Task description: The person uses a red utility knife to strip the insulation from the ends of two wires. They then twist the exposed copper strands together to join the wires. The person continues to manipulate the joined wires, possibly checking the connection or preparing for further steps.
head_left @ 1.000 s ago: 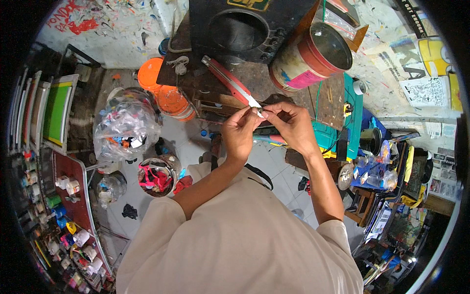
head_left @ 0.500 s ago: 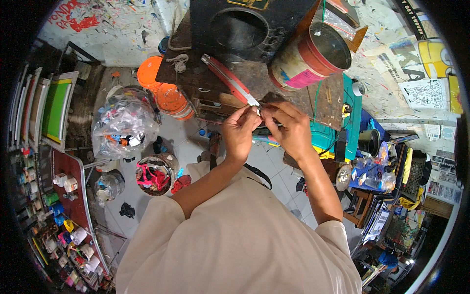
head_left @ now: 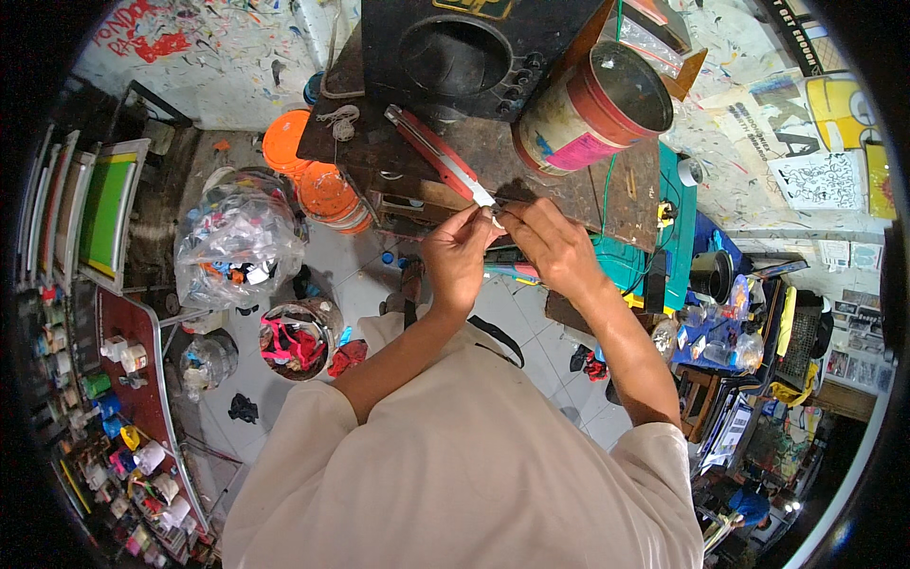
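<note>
Both hands meet at the near edge of a dark wooden workbench. My left hand has thumb and forefinger pinched together on a small whitish piece. The fingers of my right hand are bunched and press close against the left fingertips; whatever is between them is hidden. A red utility knife slants across the bench, its pale end reaching the left fingertips. Whether that end is gripped or merely touched, I cannot tell. Beyond the right hand stands a tilted-looking, stained red and cream paint bucket.
A black speaker box stands at the bench's back, near a ball of string. Left are orange buckets, a clear bag of scraps and a bin of rags. A teal case is to the right.
My right hand has turned and its fingers have closed in toward the left fingertips, with the right elbow moving outward. The knife lies much as before; the view has shifted slightly.
</note>
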Demonstrator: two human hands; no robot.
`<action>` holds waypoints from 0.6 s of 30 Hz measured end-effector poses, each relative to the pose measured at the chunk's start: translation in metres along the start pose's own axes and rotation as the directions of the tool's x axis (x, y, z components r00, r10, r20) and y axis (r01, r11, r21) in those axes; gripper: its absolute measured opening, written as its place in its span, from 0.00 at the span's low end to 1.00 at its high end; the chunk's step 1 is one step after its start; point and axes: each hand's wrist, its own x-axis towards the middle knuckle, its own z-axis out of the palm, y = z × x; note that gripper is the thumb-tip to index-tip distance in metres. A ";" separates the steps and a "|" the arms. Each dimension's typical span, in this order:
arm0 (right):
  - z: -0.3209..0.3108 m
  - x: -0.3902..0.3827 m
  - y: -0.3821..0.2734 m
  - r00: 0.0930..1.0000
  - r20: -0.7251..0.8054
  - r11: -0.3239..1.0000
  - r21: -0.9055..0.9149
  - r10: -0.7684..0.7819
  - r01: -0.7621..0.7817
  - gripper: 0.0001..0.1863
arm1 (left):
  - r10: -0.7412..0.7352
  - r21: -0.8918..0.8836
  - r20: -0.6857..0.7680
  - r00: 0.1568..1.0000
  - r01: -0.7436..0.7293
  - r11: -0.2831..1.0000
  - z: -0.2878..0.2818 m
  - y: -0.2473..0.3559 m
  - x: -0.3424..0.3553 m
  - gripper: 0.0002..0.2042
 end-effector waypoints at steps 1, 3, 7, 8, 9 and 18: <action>-0.001 0.000 0.003 0.999 0.010 0.999 -0.027 -0.037 0.037 0.19 | 0.012 -0.002 0.009 1.000 -0.012 1.000 0.000 0.000 0.000 0.12; -0.003 0.002 0.010 0.991 0.025 0.989 -0.073 -0.129 0.130 0.19 | 0.036 -0.007 0.025 0.999 -0.035 0.999 -0.001 -0.001 0.001 0.12; -0.005 0.006 0.022 0.964 0.065 0.961 -0.087 -0.259 0.264 0.19 | -0.002 -0.024 0.016 1.000 0.002 1.000 0.001 0.001 0.002 0.11; -0.007 0.007 0.024 0.959 0.079 0.958 -0.076 -0.271 0.277 0.19 | -0.014 -0.018 0.020 1.000 0.014 1.000 0.000 0.004 0.002 0.11; -0.010 0.008 0.027 0.950 0.109 0.949 -0.087 -0.294 0.304 0.19 | -0.026 -0.012 0.025 0.999 0.027 1.000 0.000 0.006 0.002 0.11; -0.016 0.020 0.044 0.851 0.202 0.851 -0.117 -0.484 0.512 0.20 | -0.019 -0.056 0.014 1.000 0.020 0.998 -0.001 0.002 0.000 0.09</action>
